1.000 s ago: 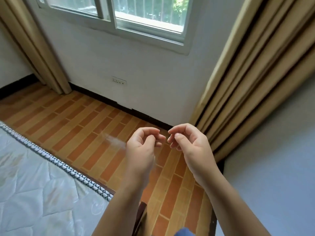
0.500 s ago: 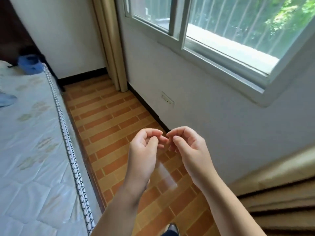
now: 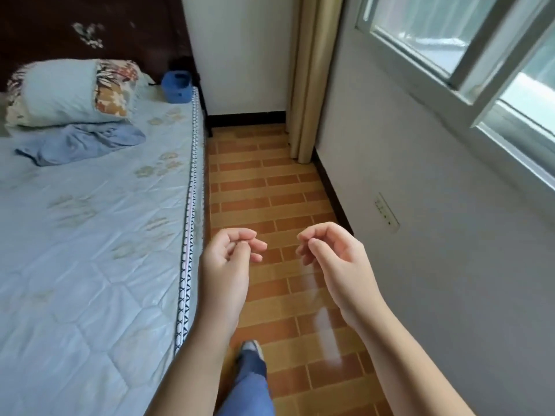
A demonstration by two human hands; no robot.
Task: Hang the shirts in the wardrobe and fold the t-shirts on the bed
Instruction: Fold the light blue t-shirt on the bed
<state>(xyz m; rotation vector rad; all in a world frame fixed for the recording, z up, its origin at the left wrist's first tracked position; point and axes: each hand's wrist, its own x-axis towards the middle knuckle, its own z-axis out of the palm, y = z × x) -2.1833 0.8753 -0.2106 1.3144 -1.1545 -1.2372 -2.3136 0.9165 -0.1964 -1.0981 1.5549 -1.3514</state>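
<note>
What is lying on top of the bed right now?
A patterned pillow, a crumpled blue garment beside it, and a blue object at the far corner. Anything under the pillow or garment is hidden.

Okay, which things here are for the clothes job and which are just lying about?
For the job: blue garment, bed, left hand and right hand, both holding nothing.
Lying about: pillow, blue box, curtain, socket.
</note>
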